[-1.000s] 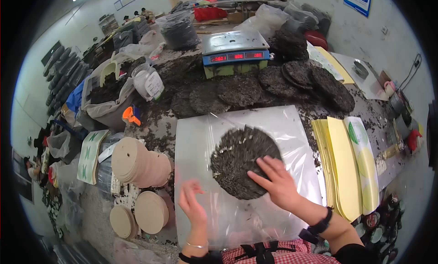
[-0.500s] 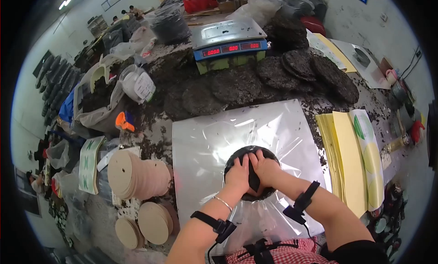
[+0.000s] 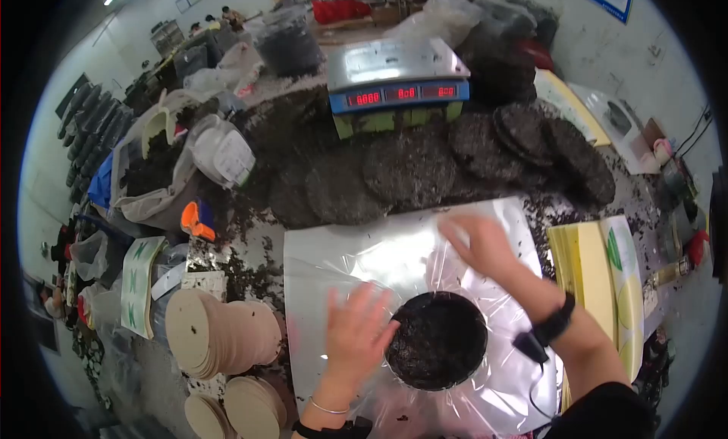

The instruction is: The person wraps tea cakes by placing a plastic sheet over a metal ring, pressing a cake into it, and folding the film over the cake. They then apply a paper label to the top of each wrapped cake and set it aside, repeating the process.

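A round black mould (image 3: 472, 363) with dark, crumbly material (image 3: 436, 340) inside sits on clear plastic film over a shiny silver sheet (image 3: 326, 257). At the mould's left rim is my left hand (image 3: 356, 329), fingers spread and slightly blurred, holding nothing. My right hand (image 3: 481, 246) is above the far part of the sheet, beyond the mould, with its fingers stretched toward the left and nothing visible in them. Just past the sheet, several flat dark round cakes (image 3: 409, 166) lie in an overlapping row.
A digital scale (image 3: 398, 83) stands behind the cakes. To the left are stacks of beige discs (image 3: 193, 333), an orange-and-blue object (image 3: 199, 221), a clear plastic jar (image 3: 221, 151) and a bag of dark material (image 3: 155, 166). Yellow sheets (image 3: 580, 264) lie at the right.
Both hands have come out of the mould, uncovering its dark contents. My left hand moved left; my right hand moved up and away from me. The camera view has shifted.
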